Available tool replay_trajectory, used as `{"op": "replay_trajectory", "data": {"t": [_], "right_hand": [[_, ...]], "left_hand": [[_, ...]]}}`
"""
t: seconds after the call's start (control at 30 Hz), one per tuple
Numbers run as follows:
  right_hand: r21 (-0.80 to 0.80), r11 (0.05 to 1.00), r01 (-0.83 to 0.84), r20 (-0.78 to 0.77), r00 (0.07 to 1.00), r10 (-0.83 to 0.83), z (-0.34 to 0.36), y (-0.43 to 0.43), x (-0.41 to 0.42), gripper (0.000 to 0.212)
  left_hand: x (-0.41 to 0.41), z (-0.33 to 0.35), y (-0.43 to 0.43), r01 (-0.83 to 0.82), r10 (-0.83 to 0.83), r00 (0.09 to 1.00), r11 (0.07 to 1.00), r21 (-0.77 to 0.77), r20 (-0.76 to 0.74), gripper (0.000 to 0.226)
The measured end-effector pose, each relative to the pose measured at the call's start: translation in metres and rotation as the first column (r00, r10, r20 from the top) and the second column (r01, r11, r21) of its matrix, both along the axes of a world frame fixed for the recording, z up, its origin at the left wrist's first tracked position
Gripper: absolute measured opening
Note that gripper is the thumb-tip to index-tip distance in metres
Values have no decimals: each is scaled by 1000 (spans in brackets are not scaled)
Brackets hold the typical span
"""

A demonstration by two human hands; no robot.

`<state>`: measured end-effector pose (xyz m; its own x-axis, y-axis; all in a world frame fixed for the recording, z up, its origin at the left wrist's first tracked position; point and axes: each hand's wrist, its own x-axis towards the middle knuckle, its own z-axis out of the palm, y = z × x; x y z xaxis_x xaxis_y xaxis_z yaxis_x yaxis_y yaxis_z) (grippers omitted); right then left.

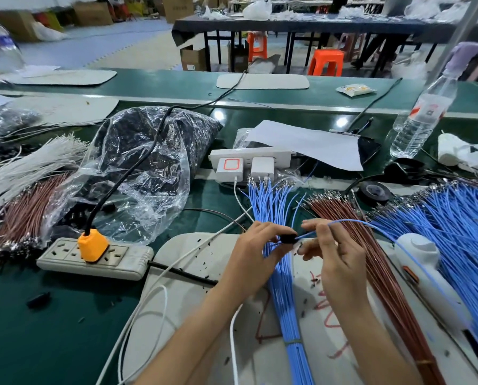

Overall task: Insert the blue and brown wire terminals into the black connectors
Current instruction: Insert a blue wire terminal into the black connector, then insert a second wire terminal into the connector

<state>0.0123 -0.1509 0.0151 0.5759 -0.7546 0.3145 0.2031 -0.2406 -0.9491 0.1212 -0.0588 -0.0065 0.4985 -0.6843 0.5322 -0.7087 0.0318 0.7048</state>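
Over blue wire bundle (283, 290): left grip (249, 254) pinches black connector (288, 238); right grip (336, 254) pinches blue wire (349, 220).

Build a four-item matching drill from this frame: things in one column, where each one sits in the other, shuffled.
Things:
1. black connector
2. single blue wire
3. orange plug
4. water bottle

Places:
A. plugged into the grey power strip
B. far right of the green bench
C. pinched by the left hand
D. pinched by the right hand

Pairs: 1-C, 2-D, 3-A, 4-B
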Motion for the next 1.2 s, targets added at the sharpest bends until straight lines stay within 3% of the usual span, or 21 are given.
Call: {"op": "replay_trajectory", "data": {"t": [0.2,0.27,0.37,0.47,0.57,0.63,0.7,0.77,0.83,0.93,0.97,1.03,1.1,1.13,1.2], "right_hand": [[59,990,-125,-107,986,131,-2,3,1,22],[126,976,-179,-113,975,194,-4,7,3,25],[205,955,-213,-82,969,234,-5,9,3,23],[107,974,-198,-112,971,210,-4,8,1,13],[84,980,-180,-145,971,190,-6,4,1,12],[217,951,-222,-129,959,253,-4,0,1,13],[411,848,-336,-104,906,410,0,-4,-1,12],[518,700,-491,-115,771,626,4,-8,-8,16],[515,505,-693,-176,491,853,10,-10,-17,17],[502,130,-855,-264,-9,964,22,-8,-23,15],[513,50,-857,-287,-117,951,24,-8,-23,12],[519,1,-855,-328,-199,924,24,-6,-21,3],[544,20,-839,-257,-144,956,20,-3,-18,8],[557,72,-827,-200,-49,978,17,-2,-17,11],[556,289,-779,-150,248,957,11,0,-13,14]], "left_hand": [[-3,3,2,64,-67,990,997,-35,-122,21],[-4,4,2,96,-106,969,994,-58,-222,19],[-1,6,2,95,-156,888,983,-160,-433,21],[2,8,3,78,-229,763,961,-266,-604,25],[1,9,3,79,-264,685,953,-291,-679,21],[2,9,2,90,-260,682,957,-274,-684,20],[6,11,2,58,-279,634,947,-315,-722,16],[15,15,5,-71,-376,409,895,-440,-831,18],[27,17,8,-257,-487,178,816,-518,-855,19],[43,18,15,-455,-543,29,741,-495,-839,23],[48,18,17,-492,-561,-1,721,-488,-828,22],[52,19,21,-530,-576,-14,697,-483,-817,20],[49,21,21,-488,-555,38,716,-500,-831,20],[44,23,19,-425,-529,99,744,-516,-843,21],[29,24,15,-202,-470,284,823,-531,-836,19]]}}
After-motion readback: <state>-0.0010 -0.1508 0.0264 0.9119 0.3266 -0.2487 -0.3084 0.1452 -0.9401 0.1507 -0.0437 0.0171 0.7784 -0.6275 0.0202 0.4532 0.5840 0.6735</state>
